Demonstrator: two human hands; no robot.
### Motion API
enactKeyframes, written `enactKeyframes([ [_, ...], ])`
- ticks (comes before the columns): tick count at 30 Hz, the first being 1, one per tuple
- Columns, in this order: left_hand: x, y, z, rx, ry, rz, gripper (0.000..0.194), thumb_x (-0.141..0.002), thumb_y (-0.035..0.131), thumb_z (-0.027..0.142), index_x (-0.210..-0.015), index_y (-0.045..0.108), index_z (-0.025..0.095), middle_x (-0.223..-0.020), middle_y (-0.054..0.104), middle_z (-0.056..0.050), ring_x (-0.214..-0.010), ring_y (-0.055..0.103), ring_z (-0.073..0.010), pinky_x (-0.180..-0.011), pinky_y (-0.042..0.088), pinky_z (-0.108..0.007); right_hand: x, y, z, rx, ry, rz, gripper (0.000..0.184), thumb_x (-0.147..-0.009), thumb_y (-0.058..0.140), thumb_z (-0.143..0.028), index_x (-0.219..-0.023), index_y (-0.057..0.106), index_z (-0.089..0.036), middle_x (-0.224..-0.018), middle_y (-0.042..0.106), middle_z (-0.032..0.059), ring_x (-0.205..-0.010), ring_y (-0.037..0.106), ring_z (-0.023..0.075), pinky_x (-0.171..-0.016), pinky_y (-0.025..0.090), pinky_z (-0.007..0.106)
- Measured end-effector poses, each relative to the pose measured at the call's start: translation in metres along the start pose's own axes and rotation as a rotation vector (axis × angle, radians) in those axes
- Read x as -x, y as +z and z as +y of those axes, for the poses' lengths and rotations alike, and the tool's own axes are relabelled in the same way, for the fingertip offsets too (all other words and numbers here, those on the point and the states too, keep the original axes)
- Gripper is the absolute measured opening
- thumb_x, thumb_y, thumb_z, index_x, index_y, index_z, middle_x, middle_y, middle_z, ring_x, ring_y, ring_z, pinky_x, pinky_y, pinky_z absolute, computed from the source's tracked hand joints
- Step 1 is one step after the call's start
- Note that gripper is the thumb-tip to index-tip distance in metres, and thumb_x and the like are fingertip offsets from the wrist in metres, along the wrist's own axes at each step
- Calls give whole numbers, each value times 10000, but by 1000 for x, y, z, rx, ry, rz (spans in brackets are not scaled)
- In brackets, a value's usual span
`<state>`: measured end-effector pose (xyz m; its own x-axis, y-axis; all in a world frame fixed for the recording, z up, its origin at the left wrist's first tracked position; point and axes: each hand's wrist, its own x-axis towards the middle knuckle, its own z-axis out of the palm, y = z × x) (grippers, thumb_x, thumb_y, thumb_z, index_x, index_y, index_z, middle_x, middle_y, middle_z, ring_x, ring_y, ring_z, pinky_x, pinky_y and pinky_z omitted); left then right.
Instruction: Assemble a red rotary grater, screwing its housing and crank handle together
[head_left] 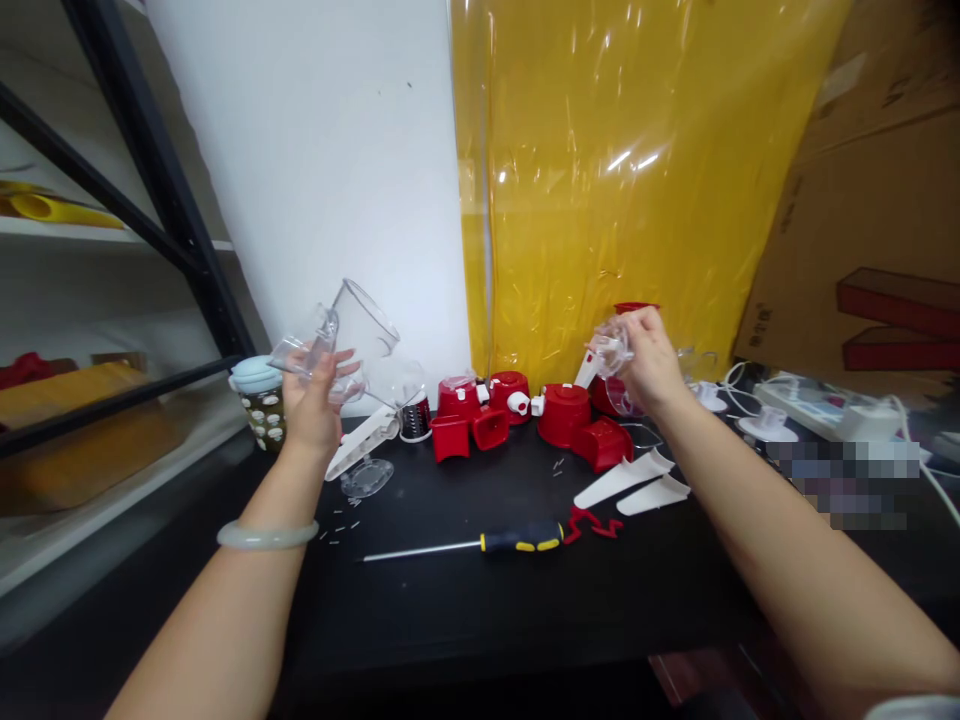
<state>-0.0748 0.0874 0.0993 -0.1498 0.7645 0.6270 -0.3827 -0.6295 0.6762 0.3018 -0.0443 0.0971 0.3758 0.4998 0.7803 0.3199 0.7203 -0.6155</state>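
My left hand point(313, 405) is raised at the left, its fingers wrapped round a clear plastic hopper-like piece point(324, 335) with a wide round rim. Opposite it, my right hand point(651, 362) pinches a smaller clear plastic part point(612, 346), whose full shape I cannot make out. Both hands are held above the back of the black table. Below the left hand lie a white handle-like piece point(364, 443) and a clear oval piece point(367, 478). Several red plastic housings point(564, 414) stand between the hands. White curved shells point(624, 480) lie below the right hand.
A screwdriver point(520, 539) lies across the table point(450, 620), with red zigzag pieces point(583, 522) by its handle. Small screws point(336, 528) are scattered at left. A grater drum point(415, 418), a patterned cup point(261, 405), white suction bases point(769, 424) and a power strip point(810, 408) stand farther back.
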Motion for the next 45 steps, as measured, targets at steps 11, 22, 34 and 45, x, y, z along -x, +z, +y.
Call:
enactKeyframes([
  [11,28,18,-7,-261,114,-417,574,-590,850,445,-1037,585,200,-982,664,-62,-883,683,-230,-691,578,-304,14,-18,21,12,132,6,371,-806,658,-485,-791,374,-247,-589,465,-100,-413,450,55,-393,369,178],
  [22,12,7,-11,-209,227,-53,592,-625,813,484,-1058,490,242,-1057,612,-58,-851,665,-191,-532,549,-229,41,10,28,99,280,-223,444,-692,768,-398,-1001,489,-243,-901,573,-16,-522,638,117,-482,585,309],
  [34,12,7,-10,-262,264,37,601,-631,807,499,-1060,483,228,-1023,603,-48,-851,651,-180,-545,543,-224,52,19,23,218,208,-415,278,-755,701,-298,-1008,643,-199,-866,714,44,-758,698,165,-754,598,362],
  [45,79,48,-12,-399,132,-574,521,-693,783,428,-1083,516,208,-1090,621,-65,-963,659,-224,-857,550,-381,48,18,23,359,56,-236,332,-814,651,-380,-1082,647,-184,-696,624,1,-622,604,149,-632,535,323],
])
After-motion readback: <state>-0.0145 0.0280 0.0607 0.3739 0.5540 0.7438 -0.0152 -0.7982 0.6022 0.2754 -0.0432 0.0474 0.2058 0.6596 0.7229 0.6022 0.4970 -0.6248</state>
